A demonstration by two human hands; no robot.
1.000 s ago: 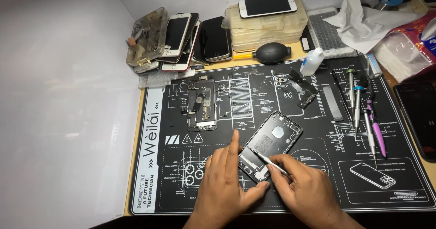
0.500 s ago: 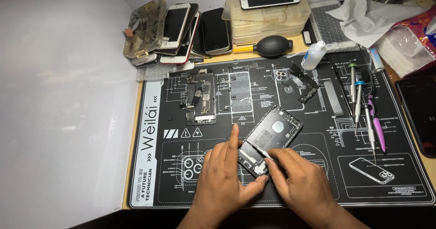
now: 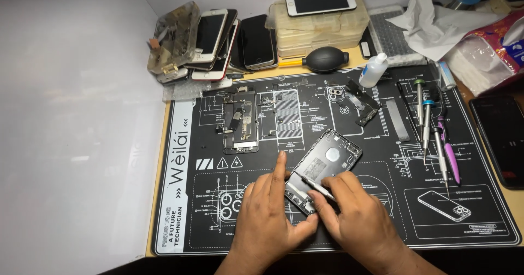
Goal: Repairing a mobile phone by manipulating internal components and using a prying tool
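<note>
- Head view: my left hand (image 3: 270, 220) still pins the phone shell (image 3: 322, 168), grip clamped on it.
- My right hand (image 3: 360, 220) has closed tighter around the tweezers (image 3: 316, 187) at the shell's near end.

Upper middle of the frame: a white phone (image 3: 321, 0) lies face up with a dark, unlit screen on a stack of clear plastic boxes (image 3: 322, 32). Upper left: a leaning pile of phones (image 3: 218, 40), their screens black and glossy, some edged in white or rose. Far right edge: a large black screen (image 3: 499, 138) lies flat, dark, partly cut off. Upper right corner: a crinkled clear plastic package (image 3: 486, 54) with red and blue print (a white sheet of paper lies beside it). Upper middle right: a small clear bottle (image 3: 373, 71) with a white cap and a pale label.
</note>
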